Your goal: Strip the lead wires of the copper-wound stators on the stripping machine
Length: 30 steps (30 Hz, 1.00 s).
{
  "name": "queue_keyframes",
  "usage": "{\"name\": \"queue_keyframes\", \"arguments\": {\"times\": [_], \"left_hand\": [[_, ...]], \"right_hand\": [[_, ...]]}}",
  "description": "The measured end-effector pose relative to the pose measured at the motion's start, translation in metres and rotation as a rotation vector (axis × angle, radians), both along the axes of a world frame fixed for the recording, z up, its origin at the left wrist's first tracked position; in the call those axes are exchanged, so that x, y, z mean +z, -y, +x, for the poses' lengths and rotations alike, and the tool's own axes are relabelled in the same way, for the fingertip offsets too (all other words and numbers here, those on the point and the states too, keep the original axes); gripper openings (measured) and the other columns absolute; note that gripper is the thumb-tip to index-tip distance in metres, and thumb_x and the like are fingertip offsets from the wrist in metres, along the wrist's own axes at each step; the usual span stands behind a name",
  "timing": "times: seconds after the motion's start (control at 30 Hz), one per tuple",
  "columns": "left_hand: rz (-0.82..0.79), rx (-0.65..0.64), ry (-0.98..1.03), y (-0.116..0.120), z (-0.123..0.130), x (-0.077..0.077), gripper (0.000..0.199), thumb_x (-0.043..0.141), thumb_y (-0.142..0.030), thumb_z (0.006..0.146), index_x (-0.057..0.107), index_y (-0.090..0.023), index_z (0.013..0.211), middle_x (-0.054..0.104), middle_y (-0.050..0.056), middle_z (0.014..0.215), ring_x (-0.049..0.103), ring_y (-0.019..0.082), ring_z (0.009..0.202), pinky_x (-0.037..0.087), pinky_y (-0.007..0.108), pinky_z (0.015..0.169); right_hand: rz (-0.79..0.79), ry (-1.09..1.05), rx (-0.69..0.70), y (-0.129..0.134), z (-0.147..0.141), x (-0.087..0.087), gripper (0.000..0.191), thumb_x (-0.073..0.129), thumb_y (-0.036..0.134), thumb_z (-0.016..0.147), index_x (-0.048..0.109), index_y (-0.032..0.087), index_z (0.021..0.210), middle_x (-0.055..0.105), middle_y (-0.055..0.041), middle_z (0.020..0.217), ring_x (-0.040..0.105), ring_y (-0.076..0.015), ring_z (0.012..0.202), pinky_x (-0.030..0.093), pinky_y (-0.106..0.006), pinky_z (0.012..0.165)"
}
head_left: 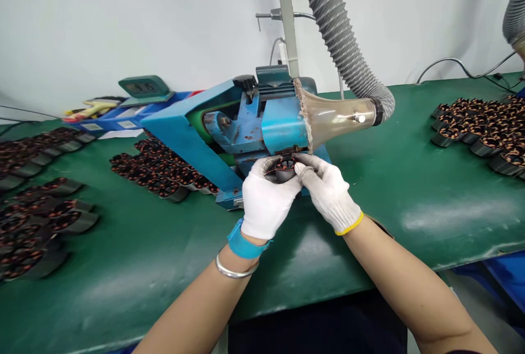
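Holding black ring (pixel 285 174) snugly between curled left hand (pixel 268 201) and right hand (pixel 328 187), facing up, at near side of blue machine (pixel 285 124).

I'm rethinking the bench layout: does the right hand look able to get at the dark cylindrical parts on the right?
Probably yes, with a stretch: the right hand is on a round part, but no barrier shows across the green tabletop towards the dark parts.

White wall (pixel 184 20); green tabletop (pixel 381 179) (glossy in patches)
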<state>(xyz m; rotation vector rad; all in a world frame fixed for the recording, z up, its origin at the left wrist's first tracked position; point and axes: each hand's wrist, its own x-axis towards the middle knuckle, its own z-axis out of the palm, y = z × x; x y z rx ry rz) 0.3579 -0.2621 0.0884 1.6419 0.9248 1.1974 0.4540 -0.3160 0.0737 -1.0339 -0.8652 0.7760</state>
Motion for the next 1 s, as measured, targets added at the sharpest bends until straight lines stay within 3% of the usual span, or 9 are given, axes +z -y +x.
{"name": "queue_keyframes", "arguments": {"times": [0.43, 1.0], "left_hand": [[0.102, -0.024, 0.022, -0.007, 0.003, -0.014, 0.045, 0.077, -0.035, 0.058, 0.056, -0.017, 0.093, 0.07, 0.005, 0.091, 0.069, 0.021, 0.088, 0.056, 0.034, 0.086], [0.115, 0.034, 0.047, -0.003, 0.006, -0.017, 0.044, 0.08, -0.036, 0.057, 0.055, -0.018, 0.088, 0.069, 0.004, 0.085, 0.068, 0.02, 0.08, 0.056, 0.033, 0.077]], "right_hand": [[0.048, -0.124, 0.013, -0.001, -0.002, -0.006, 0.036, 0.067, 0.04, 0.08, 0.067, 0.017, 0.108, 0.072, -0.0055, 0.106, 0.066, -0.0236, 0.107, 0.053, -0.036, 0.098], [0.017, -0.206, -0.056, 0.0, -0.006, -0.003, 0.039, 0.074, 0.039, 0.072, 0.068, 0.016, 0.102, 0.072, -0.0063, 0.101, 0.066, -0.0239, 0.101, 0.053, -0.035, 0.094]]}}
